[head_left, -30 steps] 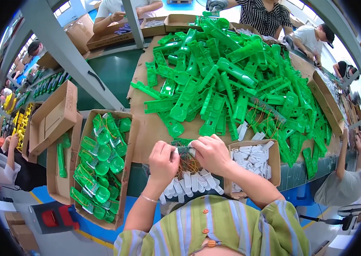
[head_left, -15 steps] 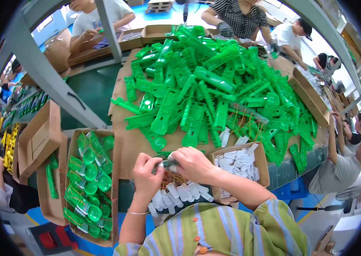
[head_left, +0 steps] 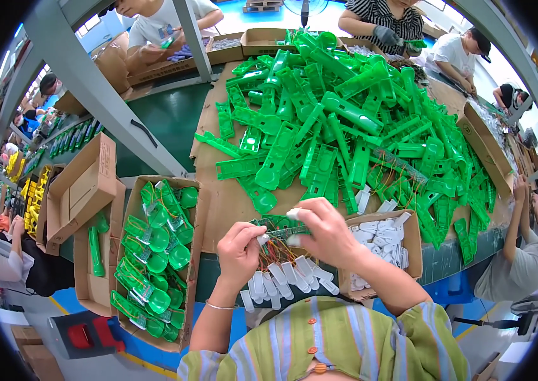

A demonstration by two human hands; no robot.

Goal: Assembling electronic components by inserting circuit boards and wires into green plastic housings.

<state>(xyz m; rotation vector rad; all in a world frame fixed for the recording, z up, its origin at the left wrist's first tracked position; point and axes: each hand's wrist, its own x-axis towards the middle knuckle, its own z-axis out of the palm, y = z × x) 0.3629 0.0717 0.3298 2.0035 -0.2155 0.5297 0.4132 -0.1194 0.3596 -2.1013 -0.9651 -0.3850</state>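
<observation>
My left hand [head_left: 238, 253] is closed on the left end of a narrow green circuit board [head_left: 276, 226], pinching it near the cardboard. My right hand [head_left: 325, 233] is around the board's right end with thumb and forefinger apart, one fingertip on either side of it. White covers show on the fingertips. Red and yellowish wires [head_left: 274, 251] run down below the board. Beneath my hands, several white plastic pieces [head_left: 289, 274] fan out along the table's near edge. Whether the wires join them is hard to see.
Green plastic shells [head_left: 351, 120] form a large heap ahead. A box of white parts [head_left: 413, 222] stands right; a carton of green shells with boards [head_left: 200, 213] stands left, beside a stacked carton [head_left: 69, 197]. A grey metal post [head_left: 107, 101] rises left. Several people work around the table.
The view has shifted, so the scene sits further right and the near things slightly higher. My right thumb and forefinger have spread apart around the board, which shows more plainly. My left hand keeps its pinch.
</observation>
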